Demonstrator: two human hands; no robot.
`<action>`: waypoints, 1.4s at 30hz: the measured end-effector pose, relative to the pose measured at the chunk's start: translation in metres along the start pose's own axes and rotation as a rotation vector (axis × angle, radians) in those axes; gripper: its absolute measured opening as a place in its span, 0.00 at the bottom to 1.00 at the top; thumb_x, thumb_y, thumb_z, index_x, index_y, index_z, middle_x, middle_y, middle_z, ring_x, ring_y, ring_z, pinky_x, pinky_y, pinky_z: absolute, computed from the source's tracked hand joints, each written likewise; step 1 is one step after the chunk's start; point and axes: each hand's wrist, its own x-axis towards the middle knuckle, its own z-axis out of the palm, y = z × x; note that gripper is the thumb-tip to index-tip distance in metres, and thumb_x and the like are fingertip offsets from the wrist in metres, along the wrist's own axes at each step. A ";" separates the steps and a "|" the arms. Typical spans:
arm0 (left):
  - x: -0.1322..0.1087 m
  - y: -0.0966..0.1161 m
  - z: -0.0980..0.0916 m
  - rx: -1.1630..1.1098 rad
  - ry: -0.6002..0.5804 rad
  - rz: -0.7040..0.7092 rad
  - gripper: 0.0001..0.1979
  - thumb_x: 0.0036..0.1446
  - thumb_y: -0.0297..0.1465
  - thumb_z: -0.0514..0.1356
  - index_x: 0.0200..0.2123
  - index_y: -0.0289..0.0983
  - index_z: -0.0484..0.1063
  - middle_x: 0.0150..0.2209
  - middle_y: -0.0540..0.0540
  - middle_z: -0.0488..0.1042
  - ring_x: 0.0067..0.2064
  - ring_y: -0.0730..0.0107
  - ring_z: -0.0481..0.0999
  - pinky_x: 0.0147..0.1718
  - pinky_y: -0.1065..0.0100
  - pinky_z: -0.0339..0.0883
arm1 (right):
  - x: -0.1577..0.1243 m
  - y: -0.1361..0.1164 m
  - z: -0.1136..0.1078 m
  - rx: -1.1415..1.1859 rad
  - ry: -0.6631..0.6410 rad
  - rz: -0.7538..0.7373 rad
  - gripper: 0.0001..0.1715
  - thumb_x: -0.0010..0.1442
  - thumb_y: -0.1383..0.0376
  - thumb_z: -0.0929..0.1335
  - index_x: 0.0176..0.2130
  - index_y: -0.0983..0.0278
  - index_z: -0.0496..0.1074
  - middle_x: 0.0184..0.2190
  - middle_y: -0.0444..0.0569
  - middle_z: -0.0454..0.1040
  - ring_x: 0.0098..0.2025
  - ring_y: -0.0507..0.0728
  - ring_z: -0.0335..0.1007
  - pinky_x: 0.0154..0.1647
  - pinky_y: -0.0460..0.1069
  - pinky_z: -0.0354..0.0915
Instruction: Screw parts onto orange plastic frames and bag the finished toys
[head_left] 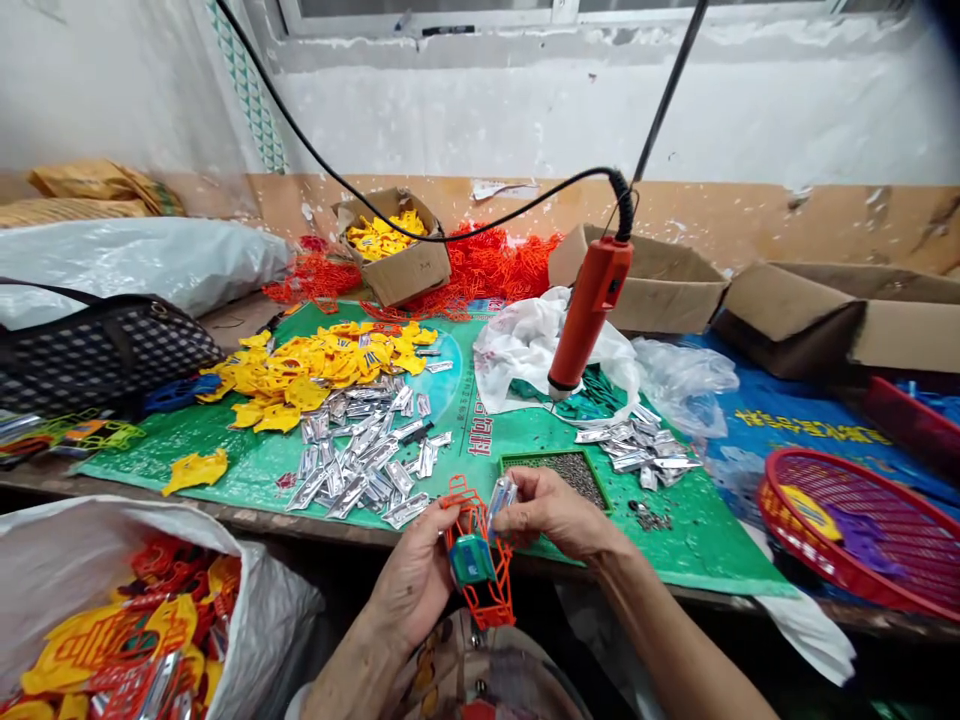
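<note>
Near the bottom centre, my left hand (420,572) is closed on an orange wire-like plastic frame (491,592) with a green part (471,560) seated in its middle. My right hand (551,512) pinches a small silvery metal piece (501,497) against the right side of the upper frame. Both hands are just in front of the table edge. Behind them on the green mat lie a pile of similar metal pieces (360,455) and a heap of yellow plastic parts (315,365). A green tray (605,485) of tiny screws stands just behind my right hand.
An orange-red electric screwdriver (589,315) hangs over the mat. More metal pieces (637,445) lie to its right. A white sack (277,600) of assembled parts is at lower left, a red basket (780,500) at right. Cardboard boxes (660,290) and orange frames (499,265) line the wall.
</note>
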 end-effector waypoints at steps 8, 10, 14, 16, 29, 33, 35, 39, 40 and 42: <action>0.010 0.004 -0.004 -0.065 0.045 0.064 0.07 0.49 0.27 0.66 0.34 0.34 0.77 0.33 0.47 0.81 0.33 0.67 0.79 0.38 0.66 0.74 | -0.021 0.011 0.002 0.118 0.088 -0.059 0.21 0.55 0.51 0.71 0.38 0.64 0.68 0.31 0.42 0.69 0.31 0.50 0.65 0.33 0.46 0.63; 0.012 0.006 -0.005 -0.078 0.061 0.082 0.07 0.49 0.27 0.66 0.34 0.34 0.77 0.32 0.48 0.80 0.33 0.67 0.79 0.38 0.66 0.74 | -0.026 0.007 0.002 0.056 0.031 -0.054 0.17 0.56 0.54 0.71 0.38 0.64 0.68 0.30 0.41 0.68 0.30 0.49 0.63 0.32 0.45 0.60; 0.014 0.003 -0.003 -0.082 0.000 0.106 0.07 0.48 0.27 0.67 0.33 0.34 0.77 0.32 0.48 0.80 0.34 0.68 0.78 0.38 0.67 0.72 | -0.024 0.002 0.012 0.096 -0.031 -0.053 0.16 0.53 0.60 0.73 0.31 0.63 0.63 0.23 0.35 0.61 0.23 0.46 0.53 0.24 0.43 0.51; 0.014 0.001 -0.003 -0.083 -0.020 0.118 0.07 0.48 0.28 0.68 0.33 0.35 0.77 0.33 0.49 0.79 0.35 0.68 0.77 0.39 0.67 0.71 | -0.019 -0.001 0.019 0.121 0.020 -0.076 0.17 0.50 0.61 0.74 0.30 0.63 0.64 0.22 0.35 0.62 0.22 0.45 0.52 0.23 0.43 0.50; -0.013 0.042 -0.008 0.946 -0.009 0.695 0.11 0.53 0.31 0.66 0.41 0.41 0.81 0.47 0.43 0.78 0.52 0.57 0.72 0.52 0.70 0.61 | -0.012 -0.010 0.017 -0.033 -0.031 -0.030 0.18 0.49 0.56 0.75 0.33 0.65 0.71 0.23 0.38 0.66 0.24 0.46 0.56 0.26 0.44 0.53; -0.013 0.055 0.003 1.183 -0.397 0.282 0.15 0.61 0.41 0.57 0.41 0.38 0.79 0.32 0.46 0.77 0.27 0.69 0.74 0.24 0.72 0.67 | -0.015 -0.020 0.024 -0.326 -0.140 -0.197 0.07 0.59 0.63 0.70 0.34 0.65 0.74 0.26 0.40 0.69 0.28 0.48 0.61 0.31 0.44 0.57; -0.010 0.056 0.001 1.229 -0.491 0.175 0.20 0.64 0.44 0.52 0.41 0.36 0.77 0.29 0.48 0.74 0.23 0.72 0.73 0.21 0.73 0.65 | -0.016 -0.022 0.028 -0.491 -0.137 -0.301 0.06 0.61 0.67 0.68 0.34 0.64 0.75 0.29 0.41 0.73 0.31 0.49 0.65 0.35 0.45 0.60; -0.007 0.049 -0.009 1.141 -0.400 0.265 0.22 0.63 0.45 0.52 0.43 0.34 0.76 0.28 0.49 0.74 0.25 0.73 0.74 0.26 0.73 0.68 | -0.015 -0.013 0.036 -0.742 0.027 -0.483 0.08 0.62 0.71 0.66 0.38 0.63 0.75 0.33 0.45 0.73 0.36 0.52 0.68 0.39 0.47 0.63; -0.006 0.046 -0.012 1.105 -0.340 0.290 0.22 0.63 0.46 0.53 0.45 0.34 0.76 0.29 0.48 0.75 0.25 0.73 0.74 0.26 0.73 0.68 | -0.013 -0.009 0.038 -0.791 0.095 -0.545 0.08 0.62 0.71 0.66 0.40 0.63 0.75 0.36 0.48 0.73 0.40 0.54 0.68 0.41 0.48 0.64; -0.005 0.041 -0.017 1.031 -0.208 0.308 0.24 0.61 0.47 0.55 0.48 0.33 0.74 0.27 0.48 0.75 0.24 0.72 0.74 0.25 0.72 0.69 | -0.008 0.001 0.042 -0.882 0.250 -0.684 0.09 0.62 0.69 0.66 0.42 0.63 0.75 0.44 0.53 0.70 0.45 0.57 0.68 0.44 0.51 0.66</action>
